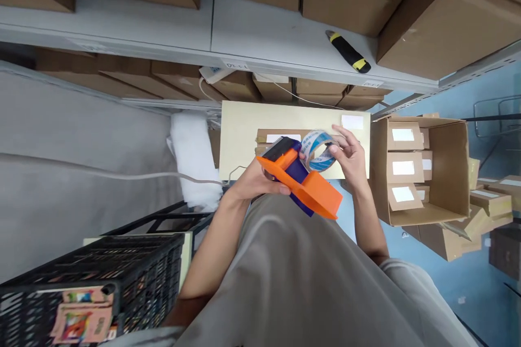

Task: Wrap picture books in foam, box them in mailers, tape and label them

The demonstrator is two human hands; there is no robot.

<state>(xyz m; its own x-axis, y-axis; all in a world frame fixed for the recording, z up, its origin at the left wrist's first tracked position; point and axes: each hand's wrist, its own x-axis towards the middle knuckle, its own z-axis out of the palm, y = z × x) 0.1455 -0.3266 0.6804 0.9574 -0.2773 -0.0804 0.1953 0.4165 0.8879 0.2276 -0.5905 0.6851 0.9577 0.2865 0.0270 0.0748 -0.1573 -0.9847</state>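
Observation:
My left hand (260, 179) is closed around an orange and dark-blue tape dispenser (303, 181), tilted over the front of a cream table (240, 135). A roll of clear tape (317, 149) with a blue-and-white printed core sits right beside the dispenser. My right hand (350, 154) grips that roll at its right side, thumb and fingers on the rim. Whether the roll touches the dispenser I cannot tell. Behind them a small cardboard box (264, 135) with a white label lies on the table, partly hidden by the dispenser.
A big open carton (450, 168) holding several labelled boxes stands at the right. Above the table runs a shelf edge (163, 46) with cartons and a black-yellow utility knife (348, 52). White wrap (195, 157) and a black crate (150, 265) are at the left.

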